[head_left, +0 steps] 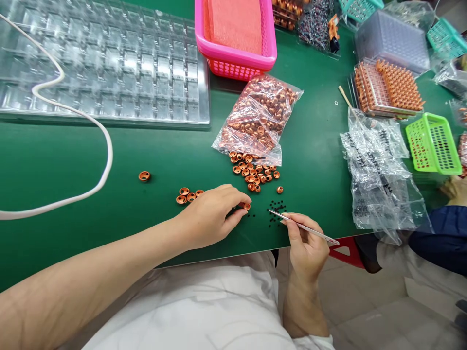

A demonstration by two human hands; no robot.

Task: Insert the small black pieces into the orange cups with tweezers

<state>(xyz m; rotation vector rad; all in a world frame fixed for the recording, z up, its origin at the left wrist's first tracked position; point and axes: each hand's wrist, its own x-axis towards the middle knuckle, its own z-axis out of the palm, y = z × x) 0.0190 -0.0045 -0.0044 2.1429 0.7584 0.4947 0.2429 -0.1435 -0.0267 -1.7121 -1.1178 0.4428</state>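
Note:
My left hand [215, 214] pinches a small copper-coloured cup [247, 206] between thumb and fingers. Metal tweezers [314, 231] are held in my right hand [306, 245], their tip over a scatter of tiny black pieces [278, 206] on the green table. Whether the tip grips a piece is too small to tell. Several loose copper cups [251, 171] lie beyond my hands, at the mouth of a clear bag [259, 116] full of more cups. Another group of cups [190, 197] sits just beyond my left wrist, and a single cup [144, 176] lies farther left.
A clear compartment tray [120, 68] and white cable [108, 146] occupy the left. Behind the bag stands a pink basket [237, 61]. Plastic bags [379, 175], a green basket [434, 143] and orange parts [399, 87] are at right. Another person's hand [456, 189] shows at the right edge.

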